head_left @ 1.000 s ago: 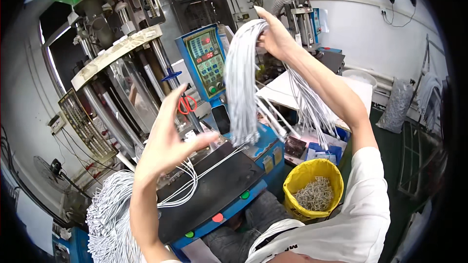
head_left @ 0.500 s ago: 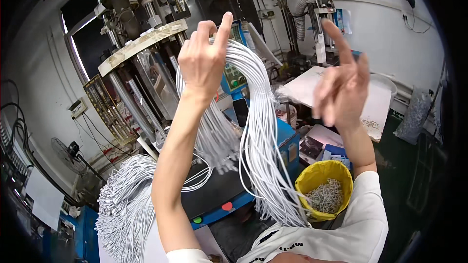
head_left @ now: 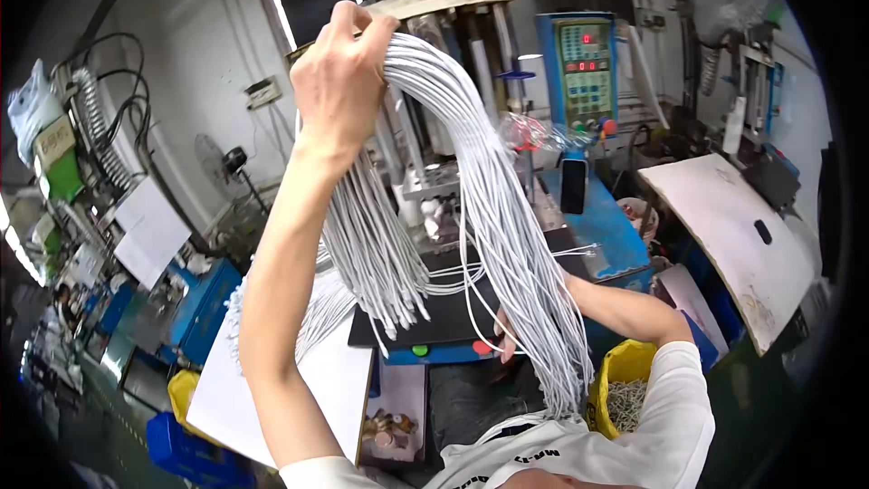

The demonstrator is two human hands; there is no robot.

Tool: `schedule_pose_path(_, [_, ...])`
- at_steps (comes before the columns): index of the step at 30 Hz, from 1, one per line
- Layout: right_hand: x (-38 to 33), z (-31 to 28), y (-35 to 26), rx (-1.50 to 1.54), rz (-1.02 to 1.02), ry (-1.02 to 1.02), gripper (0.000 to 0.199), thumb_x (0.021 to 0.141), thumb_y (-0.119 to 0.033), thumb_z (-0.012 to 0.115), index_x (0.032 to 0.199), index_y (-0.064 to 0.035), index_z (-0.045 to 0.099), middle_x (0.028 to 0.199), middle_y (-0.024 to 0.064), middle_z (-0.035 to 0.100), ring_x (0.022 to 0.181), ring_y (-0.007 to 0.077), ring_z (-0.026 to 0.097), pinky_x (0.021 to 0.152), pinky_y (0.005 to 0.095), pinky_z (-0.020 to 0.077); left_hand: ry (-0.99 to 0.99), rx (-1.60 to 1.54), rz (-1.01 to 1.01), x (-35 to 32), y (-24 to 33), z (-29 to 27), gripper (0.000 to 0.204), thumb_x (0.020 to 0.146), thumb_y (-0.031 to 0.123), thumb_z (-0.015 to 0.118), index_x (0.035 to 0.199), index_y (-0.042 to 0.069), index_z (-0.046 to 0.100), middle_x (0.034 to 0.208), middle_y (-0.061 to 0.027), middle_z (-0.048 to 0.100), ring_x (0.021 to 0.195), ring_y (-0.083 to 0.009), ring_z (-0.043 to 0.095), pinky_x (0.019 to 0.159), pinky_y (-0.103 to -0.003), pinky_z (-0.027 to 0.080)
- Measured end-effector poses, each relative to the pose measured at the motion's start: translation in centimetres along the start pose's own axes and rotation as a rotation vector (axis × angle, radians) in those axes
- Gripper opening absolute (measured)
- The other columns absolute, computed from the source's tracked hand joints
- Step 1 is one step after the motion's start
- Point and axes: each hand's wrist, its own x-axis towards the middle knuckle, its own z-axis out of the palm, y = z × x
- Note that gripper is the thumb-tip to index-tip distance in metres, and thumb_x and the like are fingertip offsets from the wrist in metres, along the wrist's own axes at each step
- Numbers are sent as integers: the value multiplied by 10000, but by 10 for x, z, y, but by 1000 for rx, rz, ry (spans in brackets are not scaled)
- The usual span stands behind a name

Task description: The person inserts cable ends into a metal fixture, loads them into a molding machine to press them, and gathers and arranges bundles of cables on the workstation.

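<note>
My left hand is raised at the upper left of centre, closed around the bend of a thick bundle of light-grey cables. Both ends of the bundle hang down: a shorter group with small end fittings on the left, a longer one on the right reaching toward my shirt. Behind the longer strands is my right hand, low near the machine's front edge. Its fingertips show stretched out beside the cables; the palm is hidden by them. More grey cables lie heaped on the white tabletop, partly behind my left forearm.
A press machine with a dark bed plate stands ahead, its blue control panel at the right. By my right elbow is a yellow-lined bin of small pieces. A white board lies farther right; a blue container is at lower left.
My view has turned left. My right hand has dropped from raised at the right to behind the hanging strands. My left hand still grips the bundle up high.
</note>
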Motion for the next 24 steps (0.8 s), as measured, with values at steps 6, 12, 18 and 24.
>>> schedule_pose_path(6, [20,-10,30,154,-201,-318,868,877,-366,796,1513,73,402,1378,400,541,1102,416,685,930,553,573,-118,428,-9,-82,-166,-38,275,888,88,720,1123,230,735,1123,21,690,840,-204,737,666,-359,605])
schedule_pose_path(12, [-16,22,-121,-892,82,166,924,754,-108,885,1508,62,380,1229,225,688,907,186,723,690,332,648,97,585,443,-141,-258,-94,355,883,248,803,1212,135,730,1095,-63,747,862,-180,743,703,-314,613])
schedule_pose_path(18, [-63,21,-136,-1211,247,320,840,751,-207,922,1429,50,496,1221,152,703,1085,168,669,917,288,536,-73,322,13,-248,-249,-95,424,858,150,839,1258,97,708,1057,-80,769,888,-203,756,752,-309,615])
schedule_pose_path(24, [-14,-31,-50,-882,257,373,831,810,-322,894,1428,50,483,1275,125,670,1149,169,626,985,301,493,-24,298,98,-156,-221,-62,370,903,200,810,1254,130,715,984,-18,785,859,-214,767,720,-348,619])
